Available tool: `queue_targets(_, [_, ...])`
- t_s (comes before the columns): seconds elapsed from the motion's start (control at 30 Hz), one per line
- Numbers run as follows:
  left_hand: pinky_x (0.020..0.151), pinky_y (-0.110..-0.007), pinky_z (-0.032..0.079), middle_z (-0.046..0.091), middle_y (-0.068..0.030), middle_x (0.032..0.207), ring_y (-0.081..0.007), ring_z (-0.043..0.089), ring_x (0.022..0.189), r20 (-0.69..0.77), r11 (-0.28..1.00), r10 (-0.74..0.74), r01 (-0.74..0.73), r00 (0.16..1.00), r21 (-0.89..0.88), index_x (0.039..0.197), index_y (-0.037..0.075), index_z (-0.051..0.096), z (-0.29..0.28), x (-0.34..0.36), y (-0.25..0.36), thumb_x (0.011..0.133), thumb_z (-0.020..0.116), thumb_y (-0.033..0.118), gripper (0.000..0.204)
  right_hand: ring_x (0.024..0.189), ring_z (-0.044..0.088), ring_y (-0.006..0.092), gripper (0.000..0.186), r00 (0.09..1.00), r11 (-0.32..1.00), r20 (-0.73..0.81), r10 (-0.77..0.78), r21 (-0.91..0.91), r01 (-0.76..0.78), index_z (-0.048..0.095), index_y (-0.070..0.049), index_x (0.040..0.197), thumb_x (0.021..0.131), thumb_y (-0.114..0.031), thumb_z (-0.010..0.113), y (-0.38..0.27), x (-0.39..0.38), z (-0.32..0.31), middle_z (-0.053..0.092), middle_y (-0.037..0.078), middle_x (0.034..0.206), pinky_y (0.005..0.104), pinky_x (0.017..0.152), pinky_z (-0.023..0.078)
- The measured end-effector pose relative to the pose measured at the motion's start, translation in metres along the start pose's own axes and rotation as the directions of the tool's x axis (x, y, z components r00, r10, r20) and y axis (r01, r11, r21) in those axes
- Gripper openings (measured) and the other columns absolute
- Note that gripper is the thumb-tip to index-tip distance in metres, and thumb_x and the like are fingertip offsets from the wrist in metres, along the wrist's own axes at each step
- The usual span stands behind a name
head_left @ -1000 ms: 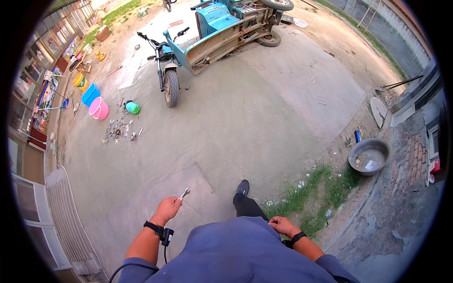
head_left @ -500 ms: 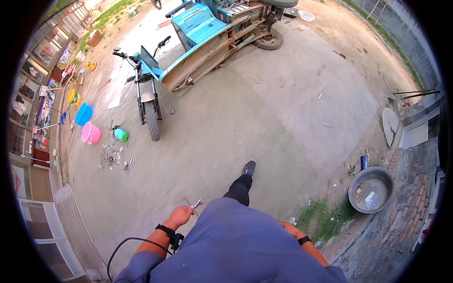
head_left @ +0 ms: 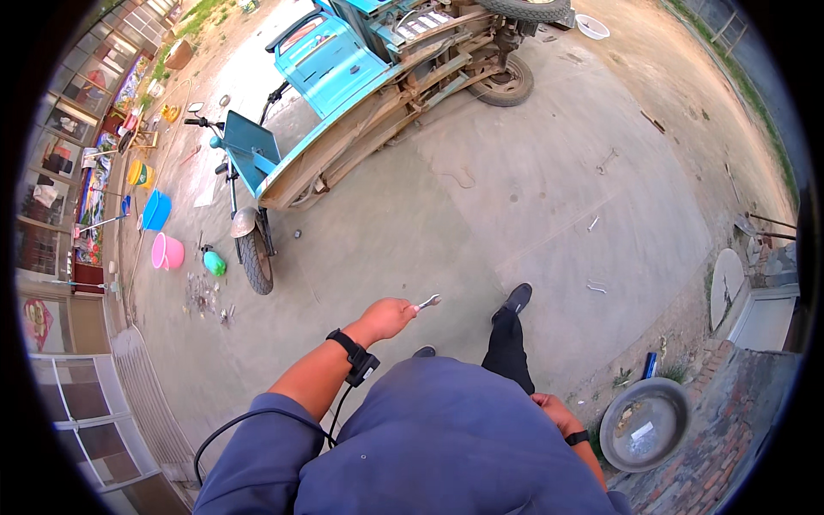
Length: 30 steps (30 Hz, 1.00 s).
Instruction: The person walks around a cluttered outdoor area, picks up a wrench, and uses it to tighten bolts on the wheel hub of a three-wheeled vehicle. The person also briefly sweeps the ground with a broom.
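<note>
My left hand [head_left: 386, 319] is held out in front of me, fingers closed on one end of a small silver wrench [head_left: 428, 302]. The wrench's jaw end sticks out to the right, above the concrete. Low by my right hip hangs my right hand [head_left: 560, 415]; its fingers are largely hidden and I see nothing in it. Ahead, a blue three-wheeled cargo vehicle [head_left: 335, 69] lies tipped on its side, its underside facing me. Its front wheel [head_left: 255, 261] rests on the ground. Two more wrenches, one nearer [head_left: 596, 288] and one farther [head_left: 608, 160], lie on the concrete.
To the left stand a pink bucket [head_left: 168, 251], a blue bucket [head_left: 156, 210] and a yellow bucket [head_left: 140, 174]. Near them are a green container [head_left: 214, 263] and scattered small parts [head_left: 202, 296]. A grey basin [head_left: 611, 436] sits at the right by a brick wall edge [head_left: 712, 446].
I have stepped forward, so the vehicle is closer. My left hand has risen and swung forward with the wrench. My right hand stays low at my side.
</note>
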<state>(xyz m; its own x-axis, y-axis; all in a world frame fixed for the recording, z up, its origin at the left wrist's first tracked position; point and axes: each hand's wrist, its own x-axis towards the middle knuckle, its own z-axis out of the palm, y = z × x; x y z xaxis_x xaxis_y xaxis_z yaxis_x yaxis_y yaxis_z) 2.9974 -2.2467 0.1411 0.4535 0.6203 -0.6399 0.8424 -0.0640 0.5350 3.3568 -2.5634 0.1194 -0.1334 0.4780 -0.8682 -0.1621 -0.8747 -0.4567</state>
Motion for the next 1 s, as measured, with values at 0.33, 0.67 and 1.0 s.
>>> queue_targets(0.33, [0.083,-0.046,0.049,0.068,-0.0197,0.097,-0.038,0.064,0.094,-0.034,0.959,-0.217,0.206,0.976,-0.195,0.11,0.005,0.065,-0.015,0.151,0.157,0.095,0.054,0.032,0.033,0.073,0.061,0.0076,0.014,0.993,0.979,0.066,0.096,-0.185,-0.082,0.073,-0.002,0.099,0.09,-0.012,0.067,-0.243,0.053,-0.238,0.07,-0.001,0.086,0.0247,0.07,0.05])
queue_targets(0.67, [0.083,-0.045,0.05,0.068,-0.0194,0.097,-0.038,0.064,0.094,0.014,0.965,-0.247,0.248,0.969,-0.088,0.105,0.004,0.064,-0.095,0.407,0.278,0.094,0.054,0.033,0.033,0.075,0.063,0.0093,0.016,0.999,0.976,0.023,0.036,-0.218,-0.031,0.073,-0.002,0.098,0.087,-0.012,0.07,-0.447,0.144,-0.431,0.071,0.0,0.084,0.025,0.071,0.051])
queue_targets(1.0, [0.059,-0.031,0.05,0.062,-0.0056,0.077,-0.0139,0.062,0.062,0.005,0.905,-0.102,0.095,0.995,-0.414,0.103,0.004,0.057,-0.234,0.642,0.506,0.097,0.053,0.021,0.019,0.067,0.058,0.009,0.015,0.989,0.964,0.107,0.099,-0.257,-0.069,0.071,-0.005,0.098,0.086,-0.013,0.065,-0.676,0.19,-0.609,0.066,-0.003,0.078,0.0257,0.063,0.049])
